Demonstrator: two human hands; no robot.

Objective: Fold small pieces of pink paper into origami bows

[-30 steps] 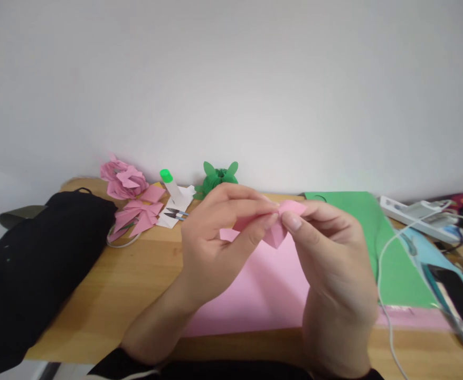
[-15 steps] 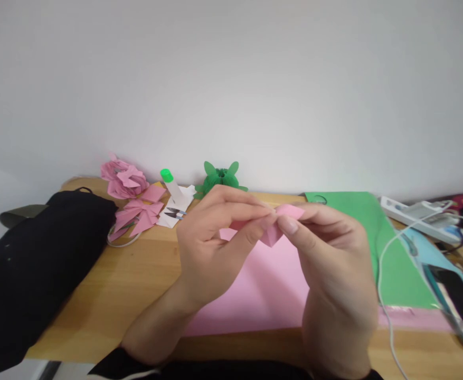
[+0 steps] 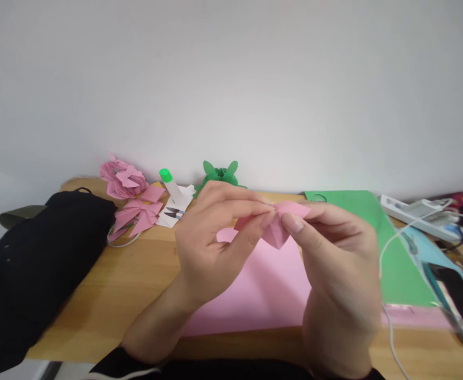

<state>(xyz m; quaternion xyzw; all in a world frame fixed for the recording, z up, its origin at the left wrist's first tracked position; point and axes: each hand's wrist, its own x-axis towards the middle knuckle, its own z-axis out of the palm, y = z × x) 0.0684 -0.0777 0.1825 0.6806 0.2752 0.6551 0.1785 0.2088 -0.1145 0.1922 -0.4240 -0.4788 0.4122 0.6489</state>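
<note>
A small folded pink paper piece (image 3: 277, 228) is held up above the wooden table (image 3: 132, 279), pinched from both sides. My left hand (image 3: 211, 245) grips its left side with thumb and fingers closed. My right hand (image 3: 336, 264) pinches its right side, thumb on the front. Beneath both hands lies a large pink paper sheet (image 3: 263, 295).
At the back left sit pink paper flowers (image 3: 123, 181), pink folded pieces (image 3: 138, 215), a green-capped glue stick (image 3: 170, 184), small scissors (image 3: 175, 212) and a green paper shape (image 3: 219, 173). A black bag (image 3: 33, 264) fills the left. Right: green sheet (image 3: 389, 253), power strip (image 3: 417, 214), white cable (image 3: 385, 264), phone (image 3: 456, 298).
Both hands shifted slightly with the folded pink piece; my fingers worked the fold, and the piece now shows a bit more below my fingertips.
</note>
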